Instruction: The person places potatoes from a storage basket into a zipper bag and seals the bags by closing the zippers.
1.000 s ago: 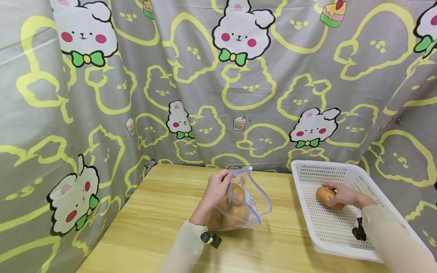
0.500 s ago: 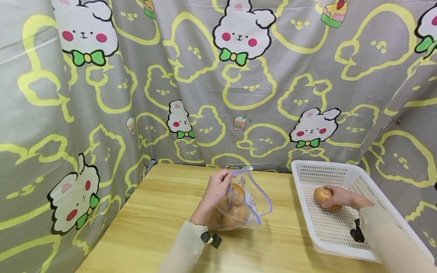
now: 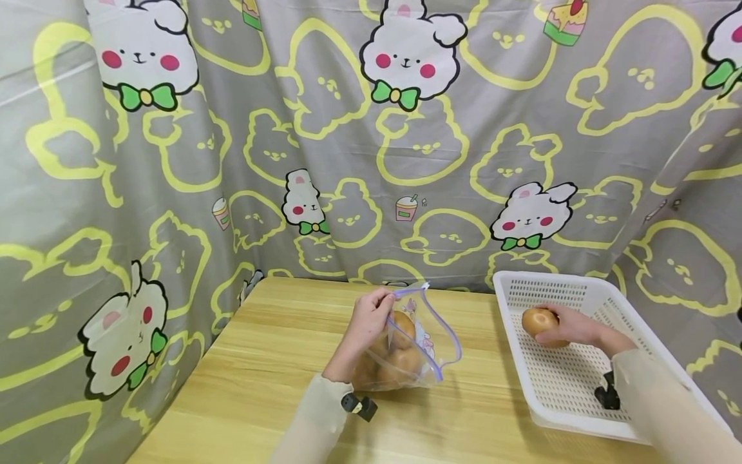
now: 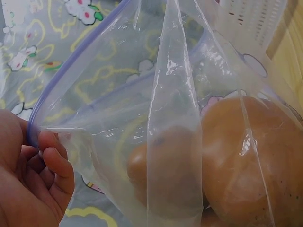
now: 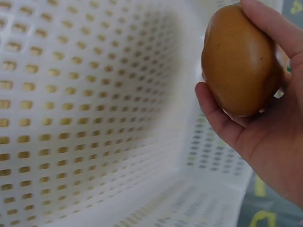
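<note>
My left hand (image 3: 371, 316) pinches the edge of a clear zip bag (image 4: 174, 94) with a purple strip, its mouth spread open toward the right. Inside the bag lie several smooth brown round fruits (image 4: 255, 156), seen through the plastic; their exact kind is unclear. Over on the right, my right hand (image 3: 574, 327) grips another brown round fruit (image 5: 240, 61), thumb on one side and fingers on the other. This fruit is held up off the bottom of the white plastic basket (image 5: 85, 118), and my palm hides part of it.
The perforated basket stands on the wooden table (image 3: 272, 341) at the right, its raised rim between my right hand and the bag. A patterned grey curtain (image 3: 348, 161) hangs behind and to the left. Dark wrist devices sit on both sleeves.
My right hand has lifted the brown fruit and carried it left and up toward the basket's left wall. The left hand and bag have stayed in place.
</note>
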Available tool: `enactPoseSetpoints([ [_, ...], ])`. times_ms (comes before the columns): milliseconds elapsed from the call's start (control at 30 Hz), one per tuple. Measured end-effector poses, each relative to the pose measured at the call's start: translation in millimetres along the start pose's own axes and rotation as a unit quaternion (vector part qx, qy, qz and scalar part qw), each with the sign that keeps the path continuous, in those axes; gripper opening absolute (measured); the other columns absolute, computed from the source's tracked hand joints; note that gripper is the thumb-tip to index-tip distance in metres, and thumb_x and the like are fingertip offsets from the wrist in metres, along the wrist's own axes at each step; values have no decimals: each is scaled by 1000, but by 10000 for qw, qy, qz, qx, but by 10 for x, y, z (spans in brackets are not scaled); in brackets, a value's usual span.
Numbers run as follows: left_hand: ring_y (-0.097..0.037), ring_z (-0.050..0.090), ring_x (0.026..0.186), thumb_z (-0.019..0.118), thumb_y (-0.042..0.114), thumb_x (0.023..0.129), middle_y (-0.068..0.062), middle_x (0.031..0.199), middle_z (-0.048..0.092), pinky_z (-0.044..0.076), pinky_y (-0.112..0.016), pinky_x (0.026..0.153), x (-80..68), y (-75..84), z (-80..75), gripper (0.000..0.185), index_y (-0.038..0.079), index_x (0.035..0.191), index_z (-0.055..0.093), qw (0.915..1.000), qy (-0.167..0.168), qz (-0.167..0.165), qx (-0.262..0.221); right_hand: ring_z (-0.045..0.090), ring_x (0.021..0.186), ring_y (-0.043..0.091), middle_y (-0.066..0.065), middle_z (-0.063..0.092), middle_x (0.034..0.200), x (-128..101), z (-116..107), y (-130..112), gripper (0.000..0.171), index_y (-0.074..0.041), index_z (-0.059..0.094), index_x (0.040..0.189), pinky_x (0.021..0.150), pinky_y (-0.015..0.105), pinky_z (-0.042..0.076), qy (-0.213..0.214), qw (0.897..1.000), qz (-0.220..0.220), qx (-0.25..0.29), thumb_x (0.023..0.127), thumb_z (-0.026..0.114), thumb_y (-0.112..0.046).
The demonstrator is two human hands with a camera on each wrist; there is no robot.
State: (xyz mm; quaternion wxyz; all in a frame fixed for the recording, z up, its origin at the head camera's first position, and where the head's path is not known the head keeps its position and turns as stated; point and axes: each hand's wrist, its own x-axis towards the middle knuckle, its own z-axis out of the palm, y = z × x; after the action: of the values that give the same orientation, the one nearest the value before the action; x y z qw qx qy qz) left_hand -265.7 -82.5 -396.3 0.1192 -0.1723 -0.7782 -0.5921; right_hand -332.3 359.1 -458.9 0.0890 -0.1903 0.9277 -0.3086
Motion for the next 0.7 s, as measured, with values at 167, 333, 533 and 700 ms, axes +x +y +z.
enactPoseSetpoints([
  [167,-7,41,39,49,11,99,-2,58,51,32,-18,37,1,-21,8,21,1,91,67,9999,19,-68,-79,53,84,20,11,56,101,-15,-73,-248,70,8,43,124,69,35,46,203,9997,-130,79,76,80,-27],
  [333,-7,41,40,48,7,99,-8,59,52,32,-18,38,-12,55,-4,21,-3,92,66,9999,-42,-72,-114,54,85,19,9,57,101,-59,-121,-502,67,5,45,124,70,33,46,342,9983,-449,126,77,79,-29],
  [533,-7,41,42,47,1,97,-17,61,53,33,-17,40,-92,341,-52,20,-7,92,64,9998,-148,6,-91,53,87,19,10,57,108,-130,-131,-745,75,2,41,135,70,30,46,461,9957,-806,-44,78,78,-30],
  [700,-6,41,41,47,1,97,-15,60,52,33,-17,40,-106,373,-50,19,-7,91,64,9999,-102,1,-27,54,87,18,11,57,108,-181,-111,-924,75,-2,37,141,71,29,46,455,9948,-912,54,81,75,-29],
])
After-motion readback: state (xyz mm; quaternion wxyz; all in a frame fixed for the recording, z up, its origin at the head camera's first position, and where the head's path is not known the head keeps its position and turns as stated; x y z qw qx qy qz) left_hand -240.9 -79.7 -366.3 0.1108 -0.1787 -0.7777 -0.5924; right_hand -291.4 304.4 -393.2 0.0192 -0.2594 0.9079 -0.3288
